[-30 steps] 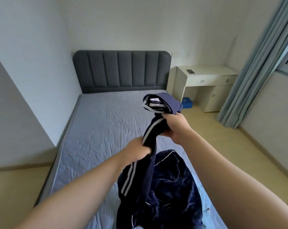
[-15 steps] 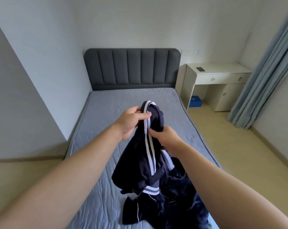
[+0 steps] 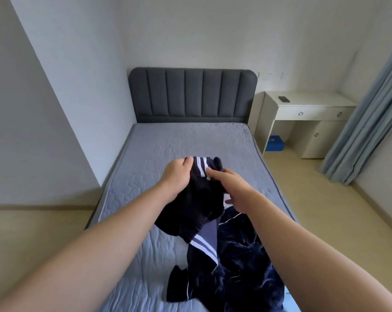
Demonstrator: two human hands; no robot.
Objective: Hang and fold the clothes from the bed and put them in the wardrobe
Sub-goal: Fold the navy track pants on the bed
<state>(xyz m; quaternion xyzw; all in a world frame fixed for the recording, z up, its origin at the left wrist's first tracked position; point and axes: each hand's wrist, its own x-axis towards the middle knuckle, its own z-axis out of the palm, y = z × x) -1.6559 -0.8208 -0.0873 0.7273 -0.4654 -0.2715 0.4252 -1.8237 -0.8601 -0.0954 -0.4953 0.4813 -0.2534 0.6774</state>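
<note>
A dark navy knit garment (image 3: 195, 203) with white stripes hangs bunched above the grey bed (image 3: 168, 149). My left hand (image 3: 178, 176) grips its striped top edge from the left. My right hand (image 3: 232, 188) pinches the same edge from the right, thumb on the stripes. Below them a dark blue velvet garment (image 3: 246, 262) with thin white piping lies crumpled on the near end of the mattress. No wardrobe is in view.
A grey padded headboard (image 3: 192, 93) stands at the far end against the wall. Right of the bed are a cream desk (image 3: 307, 118) with a small dark device, a blue box (image 3: 275, 144) under it, and blue-grey curtains (image 3: 366, 113). Wooden floor runs along both sides.
Both hands have regripped the striped garment, moving up to hold its striped edge side by side. The view has tilted and shifted left.
</note>
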